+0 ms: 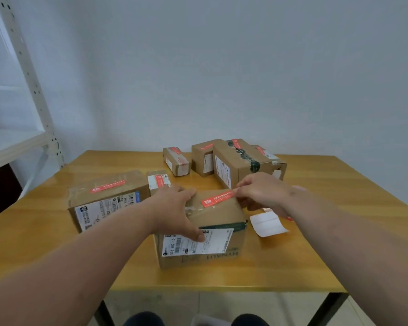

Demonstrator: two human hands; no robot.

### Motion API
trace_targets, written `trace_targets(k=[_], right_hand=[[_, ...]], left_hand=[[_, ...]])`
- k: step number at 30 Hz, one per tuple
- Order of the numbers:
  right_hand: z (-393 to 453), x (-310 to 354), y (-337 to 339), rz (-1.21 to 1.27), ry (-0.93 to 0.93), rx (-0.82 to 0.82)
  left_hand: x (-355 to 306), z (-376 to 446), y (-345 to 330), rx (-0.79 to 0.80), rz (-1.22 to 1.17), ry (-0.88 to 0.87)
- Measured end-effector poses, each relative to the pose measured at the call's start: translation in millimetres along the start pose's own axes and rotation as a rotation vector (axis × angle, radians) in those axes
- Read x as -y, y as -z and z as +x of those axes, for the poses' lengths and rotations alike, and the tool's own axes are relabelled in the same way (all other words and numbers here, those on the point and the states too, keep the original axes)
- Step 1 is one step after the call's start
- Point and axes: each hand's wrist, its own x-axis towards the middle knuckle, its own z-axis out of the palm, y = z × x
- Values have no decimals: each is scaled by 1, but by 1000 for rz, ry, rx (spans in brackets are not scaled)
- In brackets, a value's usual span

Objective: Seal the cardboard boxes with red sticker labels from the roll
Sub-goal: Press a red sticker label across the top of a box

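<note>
The left hand (174, 208) lay spread over the near box (212, 231) on the tabletop (316, 255); the right hand (262, 191) pinched the red label (218, 198) at its 3 o'clock end, atop that box.

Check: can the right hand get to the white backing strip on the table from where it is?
Probably yes. The right hand is pinching the red sticker label on the front box, and the white backing strip lies on the table just beside that box, below the wrist, with nothing covering it.
</note>
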Motion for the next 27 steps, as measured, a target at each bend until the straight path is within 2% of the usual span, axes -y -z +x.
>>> trace_targets(k=[9,18,22,27], right_hand=[[18,11,-12,-296,-54,-86],[36,24,-13,-618,-51,-98],[34,29,-14,-666,-18,-93],[31,32,-14,-594,35,-132]], left_hand=[[-2,-2,3,15,23,-9],[-3,-2,6,24,12,-27],[-2,-2,6,24,6,-39],[-2,-2,6,20,11,-42]])
